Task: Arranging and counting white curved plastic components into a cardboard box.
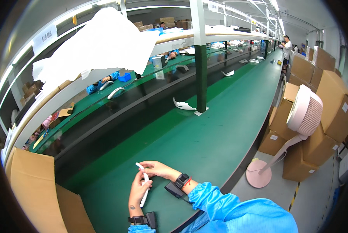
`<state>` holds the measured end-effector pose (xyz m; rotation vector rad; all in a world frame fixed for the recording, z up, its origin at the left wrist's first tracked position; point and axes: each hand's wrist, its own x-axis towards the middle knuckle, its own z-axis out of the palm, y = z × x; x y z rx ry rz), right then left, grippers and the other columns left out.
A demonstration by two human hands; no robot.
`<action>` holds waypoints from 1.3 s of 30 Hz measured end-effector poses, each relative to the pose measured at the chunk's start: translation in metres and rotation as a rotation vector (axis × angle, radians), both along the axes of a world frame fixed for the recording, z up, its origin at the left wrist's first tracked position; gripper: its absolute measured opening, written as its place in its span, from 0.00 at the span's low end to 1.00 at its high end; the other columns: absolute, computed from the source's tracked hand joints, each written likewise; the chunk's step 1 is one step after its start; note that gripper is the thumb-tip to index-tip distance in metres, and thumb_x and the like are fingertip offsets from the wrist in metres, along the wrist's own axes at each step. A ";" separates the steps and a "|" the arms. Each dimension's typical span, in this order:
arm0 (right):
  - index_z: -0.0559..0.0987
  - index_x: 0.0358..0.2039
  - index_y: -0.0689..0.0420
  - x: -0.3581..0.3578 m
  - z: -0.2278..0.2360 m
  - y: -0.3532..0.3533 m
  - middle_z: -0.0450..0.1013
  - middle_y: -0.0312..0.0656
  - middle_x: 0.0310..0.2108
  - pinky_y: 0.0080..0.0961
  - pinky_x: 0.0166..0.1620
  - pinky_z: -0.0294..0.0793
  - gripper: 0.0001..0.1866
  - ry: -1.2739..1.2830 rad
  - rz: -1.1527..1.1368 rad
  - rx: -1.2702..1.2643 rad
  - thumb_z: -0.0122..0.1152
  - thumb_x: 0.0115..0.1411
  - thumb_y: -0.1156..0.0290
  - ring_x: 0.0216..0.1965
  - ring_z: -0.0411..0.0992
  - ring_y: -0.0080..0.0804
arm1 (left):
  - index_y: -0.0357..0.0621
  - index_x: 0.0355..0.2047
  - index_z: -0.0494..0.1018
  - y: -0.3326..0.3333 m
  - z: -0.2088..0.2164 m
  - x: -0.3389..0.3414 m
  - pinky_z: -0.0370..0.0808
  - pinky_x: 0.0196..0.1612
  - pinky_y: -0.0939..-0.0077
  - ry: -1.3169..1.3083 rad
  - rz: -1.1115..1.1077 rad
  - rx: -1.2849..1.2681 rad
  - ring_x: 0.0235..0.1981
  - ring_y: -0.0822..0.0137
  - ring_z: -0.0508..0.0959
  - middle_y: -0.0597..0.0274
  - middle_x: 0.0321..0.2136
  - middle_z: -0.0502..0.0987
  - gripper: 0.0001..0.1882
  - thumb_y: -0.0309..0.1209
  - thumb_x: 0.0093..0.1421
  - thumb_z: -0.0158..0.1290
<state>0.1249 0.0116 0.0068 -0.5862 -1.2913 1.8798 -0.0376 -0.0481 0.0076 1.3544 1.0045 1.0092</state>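
Observation:
A slim, curved white plastic piece [144, 199] is held upright at a slant above the green bench top, near its front edge. My left hand [137, 191] is closed around its middle from the left side. My right hand [158, 169] pinches its upper part from the right, fingers closed near the tip. The fingers cover part of the piece, so its full shape is hidden. Both wrists carry black strapped devices, and blue sleeves cover my forearms.
An open cardboard box [36, 186] stands at my left. A green post [201, 77] rises from the bench beside a curved white shell [183, 105]. Beyond runs a dark conveyor [108, 112] with similar white parts. A pink fan [307, 110] and stacked cartons [331, 112] stand right.

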 end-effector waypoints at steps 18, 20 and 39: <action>0.66 0.56 0.60 -0.011 -0.009 -0.003 0.72 0.43 0.45 0.24 0.47 0.71 0.23 -0.146 -0.099 0.182 0.51 0.64 0.64 0.45 0.71 0.28 | 0.35 0.51 0.63 0.000 0.004 0.000 0.72 0.33 0.78 -0.227 0.031 -0.100 0.30 0.69 0.75 0.56 0.36 0.75 0.21 0.27 0.58 0.52; 0.67 0.55 0.60 -0.011 -0.006 -0.006 0.73 0.43 0.45 0.25 0.47 0.71 0.21 -0.238 -0.102 0.156 0.51 0.64 0.66 0.44 0.71 0.29 | 0.35 0.50 0.63 0.001 0.002 0.001 0.73 0.31 0.77 -0.256 0.080 -0.112 0.28 0.67 0.76 0.55 0.35 0.75 0.19 0.27 0.60 0.49; 0.78 0.38 0.59 0.140 -0.027 0.102 0.72 0.50 0.44 0.34 0.48 0.72 0.11 -0.787 -1.199 0.679 0.54 0.54 0.74 0.43 0.73 0.45 | 0.35 0.47 0.63 -0.006 0.004 -0.004 0.76 0.27 0.73 -0.357 0.327 -0.160 0.24 0.62 0.77 0.52 0.29 0.74 0.19 0.39 0.65 0.41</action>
